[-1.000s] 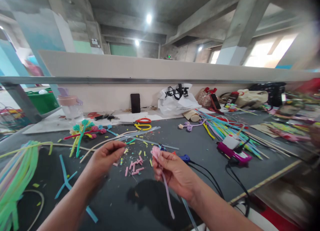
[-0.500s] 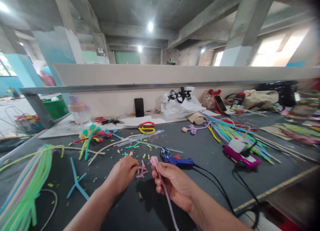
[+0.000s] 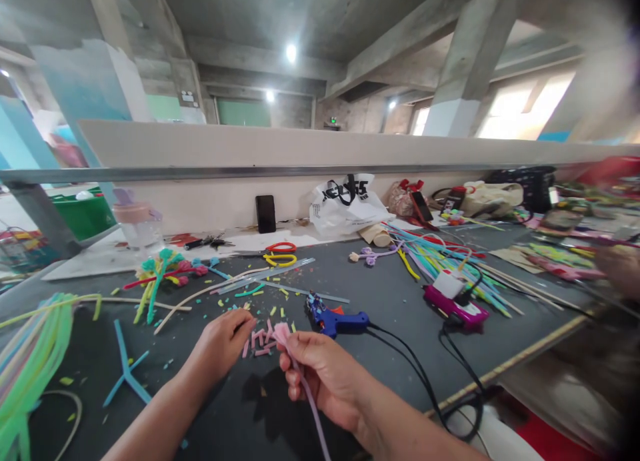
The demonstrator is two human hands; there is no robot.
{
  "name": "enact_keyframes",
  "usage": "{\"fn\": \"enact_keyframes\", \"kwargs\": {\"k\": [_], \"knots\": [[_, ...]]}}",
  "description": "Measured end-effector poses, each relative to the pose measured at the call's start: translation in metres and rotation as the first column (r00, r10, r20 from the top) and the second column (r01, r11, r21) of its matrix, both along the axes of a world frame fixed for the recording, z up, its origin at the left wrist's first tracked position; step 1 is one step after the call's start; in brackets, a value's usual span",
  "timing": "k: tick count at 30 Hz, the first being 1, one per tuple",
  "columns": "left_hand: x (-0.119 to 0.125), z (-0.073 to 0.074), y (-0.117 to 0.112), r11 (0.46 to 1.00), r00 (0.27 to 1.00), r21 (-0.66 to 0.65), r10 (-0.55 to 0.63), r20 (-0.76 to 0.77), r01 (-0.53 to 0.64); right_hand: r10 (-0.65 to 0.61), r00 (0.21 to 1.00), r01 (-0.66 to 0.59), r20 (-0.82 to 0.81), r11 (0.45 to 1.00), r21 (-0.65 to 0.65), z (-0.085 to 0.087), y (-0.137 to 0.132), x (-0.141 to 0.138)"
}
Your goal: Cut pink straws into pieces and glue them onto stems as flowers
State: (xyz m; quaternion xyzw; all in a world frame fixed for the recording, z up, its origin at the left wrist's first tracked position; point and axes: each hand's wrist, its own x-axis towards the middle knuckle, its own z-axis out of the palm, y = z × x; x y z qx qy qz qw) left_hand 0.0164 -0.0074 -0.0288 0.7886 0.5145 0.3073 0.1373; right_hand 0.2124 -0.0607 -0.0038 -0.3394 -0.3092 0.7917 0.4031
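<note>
My right hand [image 3: 320, 371] pinches a thin lilac stem [image 3: 311, 402] just below its bunched pink tip [image 3: 282, 334]. The lower end of the stem hangs out of the frame. To the left, my left hand [image 3: 225, 344] is low over the table with its fingers curled together. Whatever its fingertips hold, if anything, is hidden. A small heap of cut pink pieces [image 3: 262, 340] lies between the two hands. Just beyond my right hand a blue glue gun [image 3: 345, 322] rests on its side.
Left lie bundled pastel strips [image 3: 47, 354] and a blue branched piece [image 3: 125, 371]. Behind are scissors with red and yellow handles [image 3: 280, 260], a phone [image 3: 265, 214] and a white bag [image 3: 345, 211]. On the right are a magenta power strip [image 3: 456, 306], trailing cords and coloured strips. A blurred person is at far right.
The view has turned right, so the scene sits further left. My right hand has brought the pink tip slightly lower and closer to the pink pieces. My left hand stays near them.
</note>
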Motion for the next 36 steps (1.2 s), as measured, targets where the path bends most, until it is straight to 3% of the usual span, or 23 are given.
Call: {"fn": "enact_keyframes", "kwargs": {"k": [3, 6, 7, 9, 12, 13, 15, 16, 17, 19, 20, 22, 27, 32, 34, 36], "knots": [[0.008, 0.013, -0.012, 0.985, 0.984, -0.077, -0.147, 0.104, 0.156, -0.03, 0.999, 0.032, -0.017, 0.996, 0.084, -0.003, -0.001, -0.002], [0.024, 0.019, -0.027, 0.875, 0.877, -0.22, -0.349, 0.33, 0.431, -0.092, 0.996, 0.09, 0.004, 0.982, 0.167, -0.008, -0.003, -0.009], [0.03, 0.018, -0.031, 0.845, 0.844, -0.273, -0.319, 0.431, 0.459, -0.126, 0.992, 0.119, 0.023, 0.973, 0.196, -0.009, -0.003, -0.012], [0.041, 0.014, -0.036, 0.802, 0.782, -0.397, -0.134, 0.609, 0.447, -0.176, 0.981, 0.153, 0.078, 0.958, 0.241, -0.009, -0.003, -0.015], [0.047, 0.011, -0.036, 0.748, 0.64, -0.515, 0.159, 0.752, 0.419, -0.151, 0.937, 0.031, 0.315, 0.934, 0.357, 0.0, 0.004, -0.004], [0.045, 0.012, -0.034, 0.736, 0.584, -0.526, 0.22, 0.781, 0.426, -0.166, 0.879, -0.052, 0.447, 0.899, 0.436, 0.003, 0.009, 0.005], [0.037, 0.016, -0.031, 0.715, 0.471, -0.523, 0.3, 0.829, 0.465, -0.368, 0.632, -0.227, 0.682, 0.753, 0.617, 0.01, 0.022, 0.028], [0.032, 0.019, -0.03, 0.704, 0.431, -0.507, 0.306, 0.849, 0.498, -0.466, 0.501, -0.325, 0.73, 0.68, 0.657, 0.012, 0.029, 0.041], [0.026, 0.021, -0.028, 0.696, 0.402, -0.492, 0.308, 0.863, 0.523, -0.5, 0.376, -0.438, 0.78, 0.646, 0.625, 0.013, 0.036, 0.052], [0.018, 0.023, -0.025, 0.682, 0.383, -0.489, 0.316, 0.868, 0.544, -0.477, 0.124, -0.593, 0.87, 0.667, 0.451, 0.012, 0.046, 0.07], [0.016, 0.023, -0.024, 0.672, 0.381, -0.496, 0.327, 0.865, 0.549, -0.454, 0.035, -0.628, 0.89, 0.683, 0.373, 0.01, 0.049, 0.075], [0.014, 0.023, -0.023, 0.647, 0.377, -0.506, 0.34, 0.861, 0.571, -0.425, -0.066, -0.647, 0.903, 0.707, 0.285, 0.006, 0.053, 0.08], [0.017, 0.027, -0.024, 0.597, 0.367, -0.491, 0.326, 0.871, 0.634, -0.492, -0.118, -0.642, 0.863, 0.701, 0.312, -0.002, 0.055, 0.076], [0.016, 0.029, -0.024, 0.625, 0.37, -0.46, 0.279, 0.886, 0.631, -0.598, -0.096, -0.682, 0.795, 0.621, 0.385, 0.0, 0.059, 0.075], [0.017, 0.027, -0.024, 0.641, 0.391, -0.467, 0.269, 0.88, 0.609, -0.657, -0.041, -0.618, 0.753, 0.609, 0.497, 0.007, 0.063, 0.078], [0.017, 0.025, -0.023, 0.661, 0.416, -0.471, 0.254, 0.873, 0.584, -0.713, 0.058, -0.416, 0.699, 0.619, 0.666, 0.014, 0.067, 0.084]]}}
